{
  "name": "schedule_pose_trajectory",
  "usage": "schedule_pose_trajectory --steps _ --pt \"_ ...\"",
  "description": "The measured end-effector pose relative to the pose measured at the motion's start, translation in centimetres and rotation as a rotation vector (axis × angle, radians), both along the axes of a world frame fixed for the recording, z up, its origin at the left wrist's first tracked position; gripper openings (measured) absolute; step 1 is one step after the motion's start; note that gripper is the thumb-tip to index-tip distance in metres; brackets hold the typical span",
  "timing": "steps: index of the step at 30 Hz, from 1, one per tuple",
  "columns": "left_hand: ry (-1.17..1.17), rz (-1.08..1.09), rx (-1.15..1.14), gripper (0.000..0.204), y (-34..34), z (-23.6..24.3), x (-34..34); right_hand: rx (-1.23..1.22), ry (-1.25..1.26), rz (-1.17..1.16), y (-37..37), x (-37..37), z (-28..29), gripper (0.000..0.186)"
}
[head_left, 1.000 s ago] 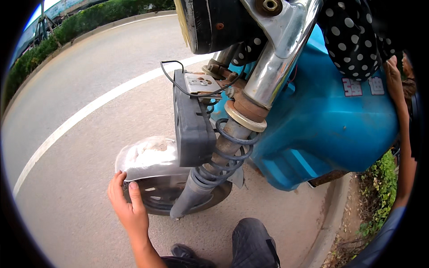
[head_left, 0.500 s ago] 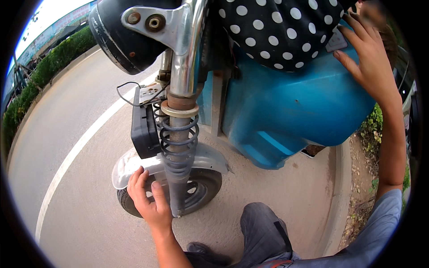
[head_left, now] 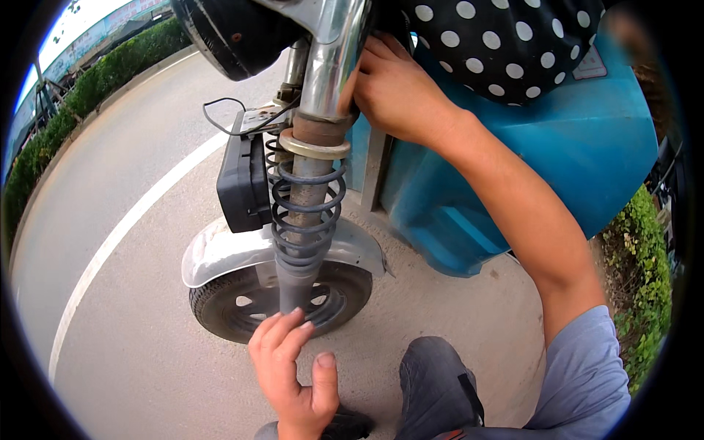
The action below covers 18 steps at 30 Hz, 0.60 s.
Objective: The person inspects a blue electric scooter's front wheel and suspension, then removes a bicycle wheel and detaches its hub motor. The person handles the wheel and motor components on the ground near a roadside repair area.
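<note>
The left hand (head_left: 293, 378) hangs loose, fingers lightly bent and thumb apart, gripping nothing. Just to its right is a knee in dark grey cloth (head_left: 436, 381). Directly beyond its fingertips stands the smooth grey lower fork leg (head_left: 296, 290); whether they touch it cannot be told. Behind that leg, past the fingers, sits the round wheel with a dull black, treaded tyre (head_left: 218, 308), under a curved, shiny silver mudguard (head_left: 227, 249).

Farther up from the left hand, a black coil spring (head_left: 308, 207) winds around the leg, topped by a pale ring (head_left: 315, 149) and a rust-brown collar (head_left: 320, 132). To the spring's left, a boxy black plastic case (head_left: 242, 187) hangs below a thin looped wire (head_left: 235, 133); its inside is hidden.

The right hand (head_left: 403, 99) reaches in beside the polished chrome fork tube (head_left: 337, 66), which rises immediately left of it. Its fingertips are hidden behind the tube, so whether it grips anything cannot be told. Right of that hand bulges a black fabric cover (head_left: 499, 44) with white dots, and below it spreads a glossy, moulded blue panel (head_left: 543, 161) with a pink-edged printed label (head_left: 589, 66). Up and left of the hand is a rounded black lamp housing (head_left: 238, 37).

Well beyond both hands, grey road (head_left: 132, 147) carries a curved white line (head_left: 121, 242), edged by a leafy hedge (head_left: 88, 81).
</note>
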<state>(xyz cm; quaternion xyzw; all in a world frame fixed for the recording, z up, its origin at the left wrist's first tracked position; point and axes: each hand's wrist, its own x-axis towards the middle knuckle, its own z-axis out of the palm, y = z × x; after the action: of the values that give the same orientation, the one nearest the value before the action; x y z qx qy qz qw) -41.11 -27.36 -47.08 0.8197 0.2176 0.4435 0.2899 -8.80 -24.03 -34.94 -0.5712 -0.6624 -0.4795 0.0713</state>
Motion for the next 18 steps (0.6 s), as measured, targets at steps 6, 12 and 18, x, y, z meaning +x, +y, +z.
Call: schedule_pose_trajectory --steps 6,12,18 --pt "0.038 -0.022 -0.130 0.033 -0.1 0.7 -2.9 -0.143 -0.197 -0.165 3.2 -0.4 1.3 0.033" --pt "0.045 -0.036 -0.159 0.032 0.9 0.3 -3.3 -0.212 -0.443 -0.097 3.7 1.6 2.4 0.032" --pt "0.035 -0.028 -0.174 0.032 1.5 -1.0 -2.9 -0.182 -0.218 0.014 4.3 1.3 1.7 0.032"
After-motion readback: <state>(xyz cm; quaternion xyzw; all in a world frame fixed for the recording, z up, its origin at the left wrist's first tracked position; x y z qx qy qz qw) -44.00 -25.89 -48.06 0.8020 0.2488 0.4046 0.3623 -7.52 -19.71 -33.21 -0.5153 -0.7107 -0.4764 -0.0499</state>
